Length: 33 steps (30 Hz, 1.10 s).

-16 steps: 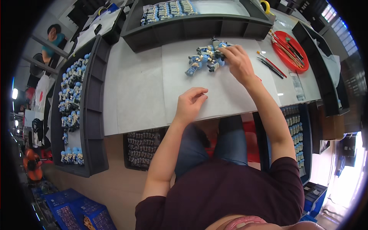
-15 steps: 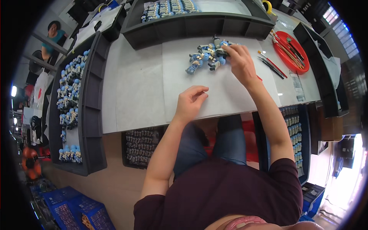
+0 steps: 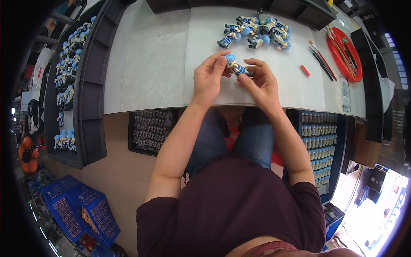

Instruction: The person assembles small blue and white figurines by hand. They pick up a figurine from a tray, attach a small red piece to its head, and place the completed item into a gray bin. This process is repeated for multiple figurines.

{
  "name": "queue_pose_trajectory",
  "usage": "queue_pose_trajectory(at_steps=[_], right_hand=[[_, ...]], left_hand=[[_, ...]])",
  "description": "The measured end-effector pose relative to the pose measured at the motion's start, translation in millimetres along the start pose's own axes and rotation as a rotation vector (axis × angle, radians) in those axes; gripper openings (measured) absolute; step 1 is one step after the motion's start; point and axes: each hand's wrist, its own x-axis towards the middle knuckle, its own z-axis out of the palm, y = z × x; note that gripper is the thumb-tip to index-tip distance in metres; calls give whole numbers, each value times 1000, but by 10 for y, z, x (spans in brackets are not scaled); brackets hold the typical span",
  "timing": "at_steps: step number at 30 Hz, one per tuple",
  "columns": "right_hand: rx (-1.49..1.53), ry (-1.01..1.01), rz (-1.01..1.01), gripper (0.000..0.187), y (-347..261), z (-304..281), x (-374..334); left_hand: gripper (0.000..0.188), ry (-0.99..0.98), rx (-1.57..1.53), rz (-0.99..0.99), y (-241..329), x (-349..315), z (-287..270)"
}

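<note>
Between my two hands is a small blue-haired figurine [image 3: 236, 66], tilted above the white sheet near the table's front edge. My left hand [image 3: 209, 77] pinches it at the head end, thumb and forefinger close to the blue hair. The fingers of my right hand [image 3: 262, 83] close round its dark feet from the other end. Farther back on the sheet lies a loose pile of similar figurines [image 3: 260, 31], heads and feet pointing different ways.
Right of the pile lie thin brushes [image 3: 321, 63], a small red block [image 3: 305, 70] and a red oval tray [image 3: 346, 55] of tools. A grey crate [image 3: 81, 98] with figurines stands left; another grey crate [image 3: 252, 9] borders the back. Below the table's right side is a crate of figurines [image 3: 319, 141].
My right hand has come back from the pile with one figurine. My left hand has met it and taken hold of the head end. The view has tilted downward.
</note>
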Motion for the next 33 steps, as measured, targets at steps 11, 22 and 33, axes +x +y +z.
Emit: queue_pose_trajectory(at_steps=[11, 22, 33], right_hand=[[-86, -88, 59, 30, -27, -9, -9], [-111, -117, -16, 44, -9, -10, -16], [-120, -117, -13, 47, 3, -6, -18]], left_hand=[[34, -44, -78, -53, 77, -16, 8], [28, -5, -99, -69, 51, -4, -12], [28, -11, -82, -72, 74, -9, -3]])
